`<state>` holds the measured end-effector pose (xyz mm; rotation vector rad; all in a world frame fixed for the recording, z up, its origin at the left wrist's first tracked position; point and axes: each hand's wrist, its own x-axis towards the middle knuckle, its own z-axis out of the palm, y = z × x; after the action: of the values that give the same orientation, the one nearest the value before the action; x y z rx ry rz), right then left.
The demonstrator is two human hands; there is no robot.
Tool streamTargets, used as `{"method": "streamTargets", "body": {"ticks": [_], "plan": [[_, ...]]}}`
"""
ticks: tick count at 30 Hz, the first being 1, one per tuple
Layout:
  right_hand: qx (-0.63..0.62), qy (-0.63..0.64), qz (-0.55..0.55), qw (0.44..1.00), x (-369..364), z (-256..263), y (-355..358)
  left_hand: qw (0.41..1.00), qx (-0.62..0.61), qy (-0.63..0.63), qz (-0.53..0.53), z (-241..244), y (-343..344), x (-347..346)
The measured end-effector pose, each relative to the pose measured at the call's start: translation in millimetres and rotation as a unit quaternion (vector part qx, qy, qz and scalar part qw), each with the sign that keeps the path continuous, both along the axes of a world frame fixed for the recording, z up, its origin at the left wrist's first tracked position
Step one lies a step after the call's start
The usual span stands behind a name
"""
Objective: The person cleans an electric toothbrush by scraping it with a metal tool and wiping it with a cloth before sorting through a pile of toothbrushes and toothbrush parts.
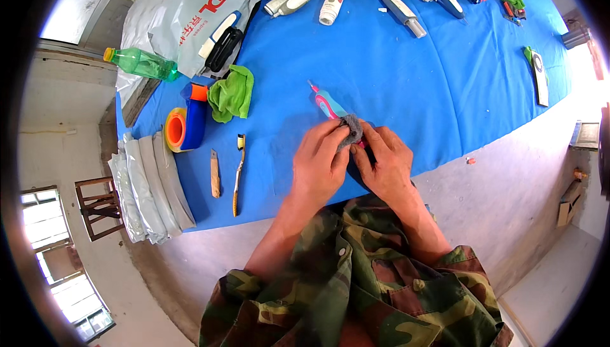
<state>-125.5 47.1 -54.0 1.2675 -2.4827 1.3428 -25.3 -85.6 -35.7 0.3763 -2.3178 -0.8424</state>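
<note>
My left hand (320, 156) presses a small grey cloth (351, 130) around the body of a pink and light-blue electric toothbrush handle (330, 104). The handle's thin metal shaft points away, up and to the left. My right hand (387, 161) pinches the handle's pink lower end, with its fingers touching the cloth. Both hands are just above the blue tablecloth near the table's front edge. A used manual toothbrush (238, 175) and a utility knife (215, 175) with a wrapped grip lie to the left of my hands.
Many electric toothbrush handles (333, 1) are piled at the back. To the left are a green cloth (232, 94), a tape dispenser (193, 118), a green bottle (143, 63), a grey plastic mailer (176, 18) and stacked plastic bags (147, 185). A white device (539, 77) lies at the right.
</note>
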Motion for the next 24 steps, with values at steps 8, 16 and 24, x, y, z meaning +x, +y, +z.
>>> {"method": "streamTargets", "body": {"ticks": [8, 16, 24], "plan": [[0.003, -0.001, 0.016, 1.000, -0.9, 6.2, 1.1, 0.998, -0.009, -0.008, 0.054, -2.1, -53.4, -30.8], [0.008, -0.015, -0.016, 1.000, -0.3, 3.7, 0.2, 0.998, 0.007, -0.016, 0.053, 5.2, -51.8, -40.4], [-0.005, -0.043, -0.016, 0.999, -0.9, 0.3, 0.1, 0.999, 0.034, -0.023, -0.026, 11.8, 3.8, -11.5]]}}
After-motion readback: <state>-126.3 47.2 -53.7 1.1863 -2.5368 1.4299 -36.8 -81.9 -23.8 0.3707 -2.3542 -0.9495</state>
